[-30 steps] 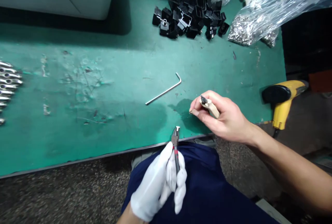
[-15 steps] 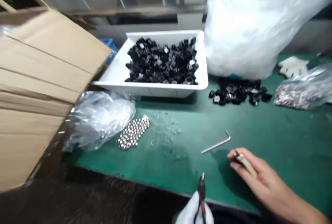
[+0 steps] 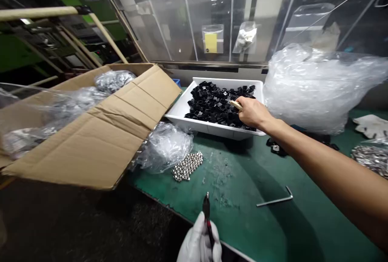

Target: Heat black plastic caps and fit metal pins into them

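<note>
My left hand, in a white glove, is closed around dark pliers with red on the handles, low at the table's front edge. Their jaws point away from me, with a small shiny bit at the tip. My bare right hand reaches over the right side of a white bin. Its fingers grip a slim beige tool whose exact kind I cannot make out. Beneath that hand, many small black parts fill the bin. Whether the hand touches them is unclear.
Shiny metal nuts lie grouped by a crumpled plastic bag. A hex key rests on the green table. An open cardboard box stands left; a large plastic bag is at right, with more black parts before it.
My right hand has moved from the table near the hex key forward and left over the bin, still holding the beige tool. The view has tilted up; the left hand still holds the pliers.
</note>
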Demonstrator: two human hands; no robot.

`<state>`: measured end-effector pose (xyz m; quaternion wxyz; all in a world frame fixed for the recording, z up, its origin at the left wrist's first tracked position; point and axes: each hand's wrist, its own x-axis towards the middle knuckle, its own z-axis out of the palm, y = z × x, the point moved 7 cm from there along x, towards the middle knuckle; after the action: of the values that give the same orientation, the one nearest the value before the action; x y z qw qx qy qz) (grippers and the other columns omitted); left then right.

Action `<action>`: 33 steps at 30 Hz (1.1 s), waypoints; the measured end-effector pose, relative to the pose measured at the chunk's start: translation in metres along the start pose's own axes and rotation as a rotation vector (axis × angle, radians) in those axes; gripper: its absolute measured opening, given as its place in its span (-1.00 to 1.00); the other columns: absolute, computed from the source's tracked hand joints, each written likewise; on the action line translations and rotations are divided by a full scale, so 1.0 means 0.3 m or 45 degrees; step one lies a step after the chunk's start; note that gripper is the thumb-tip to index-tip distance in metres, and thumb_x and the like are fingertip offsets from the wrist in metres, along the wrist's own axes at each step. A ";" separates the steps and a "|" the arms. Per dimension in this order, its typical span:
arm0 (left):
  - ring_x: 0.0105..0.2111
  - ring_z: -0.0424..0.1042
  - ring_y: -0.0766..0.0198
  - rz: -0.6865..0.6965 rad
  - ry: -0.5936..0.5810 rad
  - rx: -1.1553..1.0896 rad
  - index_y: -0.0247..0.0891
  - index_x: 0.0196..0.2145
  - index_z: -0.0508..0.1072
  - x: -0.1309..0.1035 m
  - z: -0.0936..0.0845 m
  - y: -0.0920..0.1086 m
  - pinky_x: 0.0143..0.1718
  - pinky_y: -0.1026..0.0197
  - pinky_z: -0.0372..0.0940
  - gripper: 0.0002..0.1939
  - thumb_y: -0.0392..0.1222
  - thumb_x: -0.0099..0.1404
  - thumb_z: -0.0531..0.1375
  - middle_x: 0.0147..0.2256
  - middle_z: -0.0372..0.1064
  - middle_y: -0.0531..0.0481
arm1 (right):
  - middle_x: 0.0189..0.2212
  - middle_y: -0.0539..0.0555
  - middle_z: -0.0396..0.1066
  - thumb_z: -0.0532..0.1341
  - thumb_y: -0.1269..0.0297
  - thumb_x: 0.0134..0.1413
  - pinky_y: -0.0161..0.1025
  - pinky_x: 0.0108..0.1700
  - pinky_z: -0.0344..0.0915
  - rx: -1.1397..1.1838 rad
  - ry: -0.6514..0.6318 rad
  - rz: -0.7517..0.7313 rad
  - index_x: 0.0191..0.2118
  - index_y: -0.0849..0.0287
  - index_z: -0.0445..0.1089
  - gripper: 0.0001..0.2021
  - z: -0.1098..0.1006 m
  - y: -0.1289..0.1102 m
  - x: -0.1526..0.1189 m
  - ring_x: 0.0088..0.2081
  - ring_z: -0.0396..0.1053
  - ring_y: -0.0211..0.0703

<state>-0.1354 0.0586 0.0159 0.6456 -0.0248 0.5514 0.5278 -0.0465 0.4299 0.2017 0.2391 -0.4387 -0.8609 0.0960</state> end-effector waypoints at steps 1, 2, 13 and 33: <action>-0.65 0.33 0.33 0.017 0.011 0.055 -0.22 -0.36 0.39 0.008 -0.017 0.023 -0.66 0.31 0.25 -0.48 0.35 0.30 0.14 -0.57 0.32 0.07 | -0.26 0.18 0.57 0.17 0.44 0.06 -0.22 -0.34 0.15 -0.027 -0.007 -0.001 -0.14 0.16 0.47 -0.76 0.014 0.004 -0.007 -0.31 0.42 -0.02; -0.72 0.27 0.34 0.044 0.024 0.147 -0.23 -0.37 0.37 0.016 -0.035 0.050 -0.72 0.31 0.19 -0.42 0.41 0.30 0.07 -0.61 0.28 0.09 | -0.26 0.18 0.57 0.15 0.44 0.07 -0.22 -0.36 0.13 -0.052 -0.004 0.000 -0.13 0.15 0.47 -0.75 0.021 0.008 -0.023 -0.33 0.42 -0.02; -0.69 0.31 0.31 0.164 0.370 1.426 -0.22 -0.29 0.29 0.015 -0.218 0.325 -0.72 0.29 0.17 -0.33 0.41 0.37 -0.27 -0.54 0.31 0.07 | -0.27 0.05 0.54 0.17 0.30 0.09 -0.19 -0.33 0.28 0.069 0.042 -0.051 -0.12 0.05 0.44 -0.77 -0.024 0.117 -0.500 -0.34 0.47 -0.03; -0.16 0.54 0.08 0.091 0.589 3.012 -0.32 -0.11 0.51 0.042 0.094 0.581 -0.06 -0.06 0.39 -0.60 0.08 0.43 0.10 -0.16 0.54 -0.18 | -0.09 0.10 0.55 0.17 0.19 0.16 -0.10 -0.17 0.47 0.258 0.059 0.210 0.01 -0.01 0.40 -0.71 0.059 0.325 -1.093 -0.12 0.54 0.07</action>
<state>-0.2416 0.1610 0.1135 0.1397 0.5035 0.7968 -0.3035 0.1782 0.2263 0.0424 0.2935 -0.4837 -0.8020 0.1917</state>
